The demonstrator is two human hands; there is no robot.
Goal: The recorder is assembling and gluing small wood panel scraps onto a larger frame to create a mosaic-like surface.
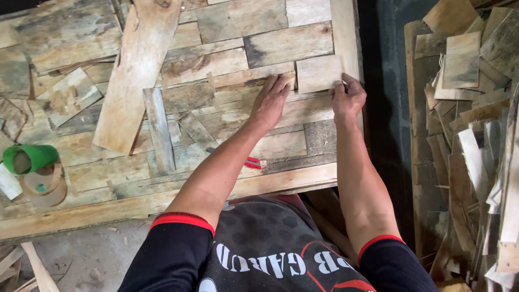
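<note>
Black sleeves with red cuffs fill the bottom of the frame, both bare forearms reaching up toward centre. Left hand [270, 103] lies flat, fingers extended and together, pressing on a narrow pale wood strip [251, 77] just left of centre-right. Right hand [347, 98] rests beside it at the right edge of the bench, fingers curled down with the tips on the lower edge of a small veneer piece [319, 73]; neither hand grips anything. This piece is roughly square, light tan, with fine horizontal grain and clean edges, paler than its weathered grey-brown neighbours. It sits flat on the patchwork wood bench [81, 213], upper right of the surface, touching the strip's right end. A long pale board [138, 70] lies diagonally at upper left. A green cup [27, 158] and a tape roll [46, 186] sit at far left. Stacked scrap veneer [470, 135] fills the right of the frame.
</note>
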